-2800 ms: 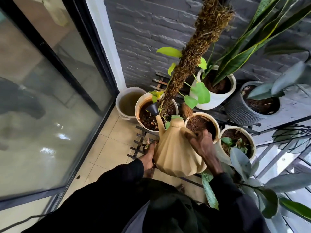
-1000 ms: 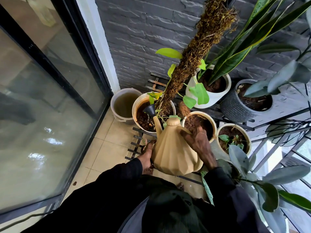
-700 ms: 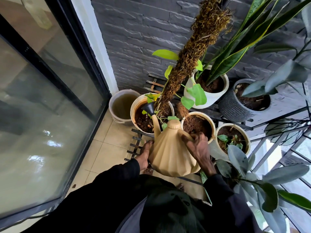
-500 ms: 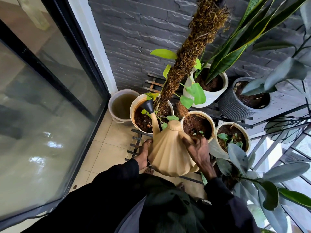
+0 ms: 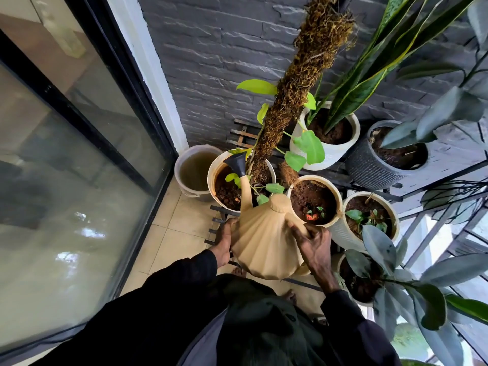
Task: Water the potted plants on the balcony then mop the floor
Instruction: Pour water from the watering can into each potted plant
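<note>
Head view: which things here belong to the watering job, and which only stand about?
For the job:
- watering can, right hand on its handle, left hand at its side
- moss-pole pot under the spout
- cream pot beside it

Only standing about:
- bucket of murky water
- glass door
- brick wall

watering can [image 5: 265,243] before pots [image 5: 314,200], bucket [image 5: 194,170] left
</note>
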